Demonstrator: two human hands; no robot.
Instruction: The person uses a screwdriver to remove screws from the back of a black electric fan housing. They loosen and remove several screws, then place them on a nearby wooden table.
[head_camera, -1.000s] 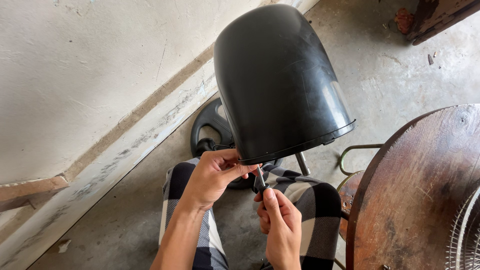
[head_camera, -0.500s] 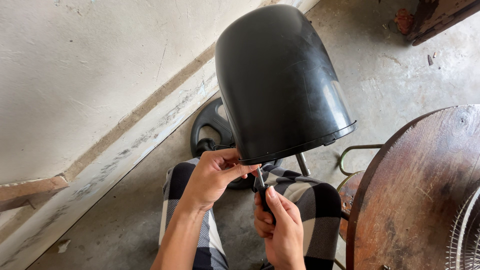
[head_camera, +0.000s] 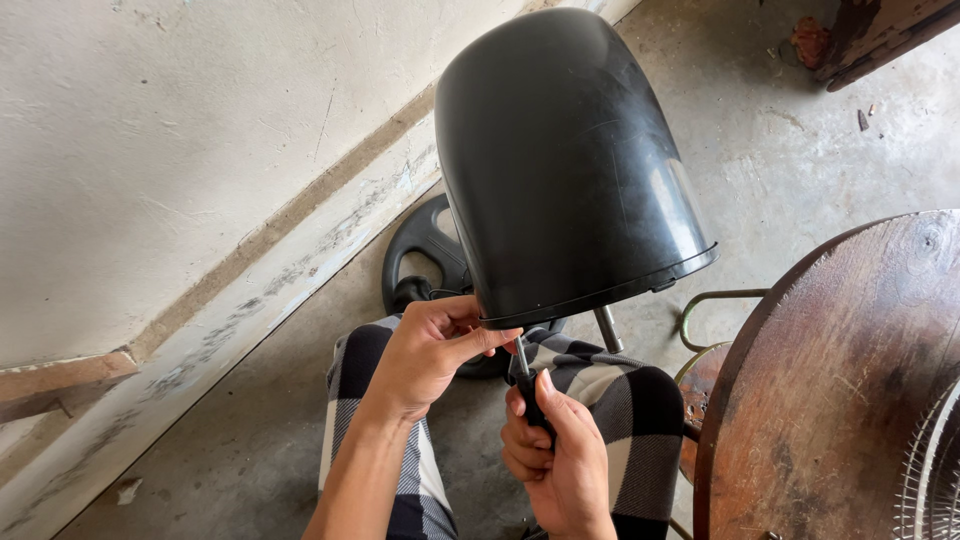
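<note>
I held the black dome-shaped housing (head_camera: 570, 160) in the upper middle of the frame, its rounded closed end pointing up and away toward the top edge and its open rim facing down toward my lap. Its long axis ran from lower middle to upper middle, tilted slightly to the left at the top. My left hand (head_camera: 430, 350) sat just below and left of the rim, its grip closed on the lower edge of the housing, thumb stretched along the rim. My right hand (head_camera: 555, 450), lower in the frame and a little right of centre, had its grip closed around the black handle of a screwdriver (head_camera: 525, 385). The thin shaft pointed almost straight up, leaning slightly left, and its tip met the underside of the rim just beside my left thumb; I could not tell what the tip touched there. My knees in checked black-and-white trousers (head_camera: 620, 400) lay beneath both hands. A round wooden tabletop (head_camera: 840, 380) filled the lower right, and a black fan base (head_camera: 425, 255) rested on the concrete floor (head_camera: 790, 150) behind the housing.
</note>
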